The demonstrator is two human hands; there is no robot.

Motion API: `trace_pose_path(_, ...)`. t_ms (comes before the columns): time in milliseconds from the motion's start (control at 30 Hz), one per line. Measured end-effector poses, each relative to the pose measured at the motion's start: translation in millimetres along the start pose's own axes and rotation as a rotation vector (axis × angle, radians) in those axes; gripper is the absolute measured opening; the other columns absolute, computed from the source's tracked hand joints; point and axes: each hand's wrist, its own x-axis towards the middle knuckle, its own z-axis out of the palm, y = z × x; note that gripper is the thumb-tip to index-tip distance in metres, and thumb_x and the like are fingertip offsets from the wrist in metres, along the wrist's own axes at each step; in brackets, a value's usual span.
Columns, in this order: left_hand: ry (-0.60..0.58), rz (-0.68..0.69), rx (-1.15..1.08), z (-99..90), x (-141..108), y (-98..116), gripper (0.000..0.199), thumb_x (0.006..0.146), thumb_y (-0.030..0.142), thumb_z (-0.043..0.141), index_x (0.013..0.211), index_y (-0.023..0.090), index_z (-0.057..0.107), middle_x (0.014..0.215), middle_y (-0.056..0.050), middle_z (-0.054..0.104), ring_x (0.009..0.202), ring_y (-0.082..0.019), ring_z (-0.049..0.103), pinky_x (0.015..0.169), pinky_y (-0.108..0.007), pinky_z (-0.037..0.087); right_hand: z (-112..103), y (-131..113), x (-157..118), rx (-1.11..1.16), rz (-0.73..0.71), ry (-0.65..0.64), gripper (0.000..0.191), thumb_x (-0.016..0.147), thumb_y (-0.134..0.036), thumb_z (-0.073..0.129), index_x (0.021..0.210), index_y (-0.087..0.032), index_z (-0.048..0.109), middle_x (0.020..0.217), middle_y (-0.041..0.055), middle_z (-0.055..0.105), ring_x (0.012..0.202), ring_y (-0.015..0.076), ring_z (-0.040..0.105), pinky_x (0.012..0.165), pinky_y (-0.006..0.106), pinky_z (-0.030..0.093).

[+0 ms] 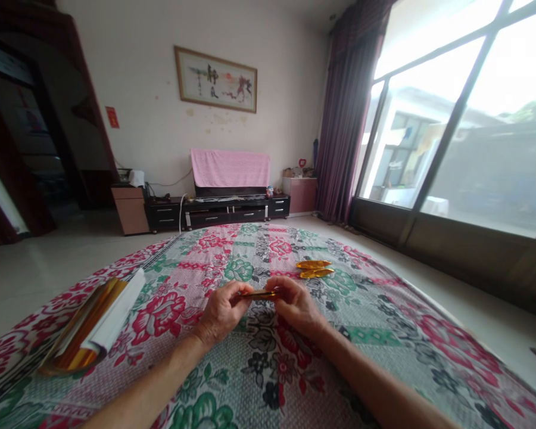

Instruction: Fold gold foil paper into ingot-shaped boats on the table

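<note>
Between my two hands, just above the patterned cloth, is a narrow strip of folded gold paper [259,294]. My left hand [223,310] pinches its left end between thumb and fingers. The right end is pinched the same way by my right hand [297,304]. Beyond my right hand lie two folded gold paper pieces [315,269], long with pointed ends, side by side on the cloth. A loosely rolled stack of gold and white paper sheets [92,325] rests at the left, apart from my left hand.
A flowered cloth [196,351] in red, green and grey covers the round surface before me. Behind it stand a low black TV cabinet [245,211] and a screen under a pink cloth [230,168]. A large window [429,119] is on the right.
</note>
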Motion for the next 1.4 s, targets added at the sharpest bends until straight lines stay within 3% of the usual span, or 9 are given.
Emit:
trace_pose_path(233, -0.006, 0.083, 0.112, -3.9, -4.3, 8.5, 0.014, 0.077, 0.020, 0.054, 0.088, 0.020, 0.061, 0.082, -0.002, 0.064, 0.075, -0.014, 0.062, 0.070, -0.022, 0.049, 0.2, -12.8, -4.8, -0.299, -0.181, 0.013, 0.041, 0.059, -0.003, 0.041, 0.091, -0.019, 0.058, 0.082, 0.0014, 0.060, 0.072, 0.0131, 0.053, 0.065, 0.024, 0.043)
trace_pose_path(400, -0.013, 0.105, 0.136, -2.4, -5.5, 6.7, 0.015, 0.077, 0.019, 0.052, 0.090, 0.021, 0.060, 0.083, -0.002, 0.064, 0.076, -0.013, 0.062, 0.069, -0.022, 0.049, 1.0, -17.4, -6.2, -0.332, -0.249, -0.012, 0.045, 0.055, 0.000, 0.039, 0.093, -0.018, 0.057, 0.083, 0.0025, 0.060, 0.074, 0.0139, 0.055, 0.068, 0.025, 0.044)
trace_pose_path(1400, -0.006, 0.084, 0.138, -0.8, -5.8, 8.9, 0.017, 0.075, 0.019, 0.053, 0.091, 0.020, 0.058, 0.082, -0.001, 0.067, 0.073, -0.014, 0.064, 0.068, -0.023, 0.051, 1.9, -21.3, -6.9, -0.338, -0.240, 0.008, 0.045, 0.054, -0.001, 0.039, 0.091, -0.019, 0.057, 0.086, 0.0035, 0.062, 0.079, 0.0151, 0.057, 0.072, 0.029, 0.047)
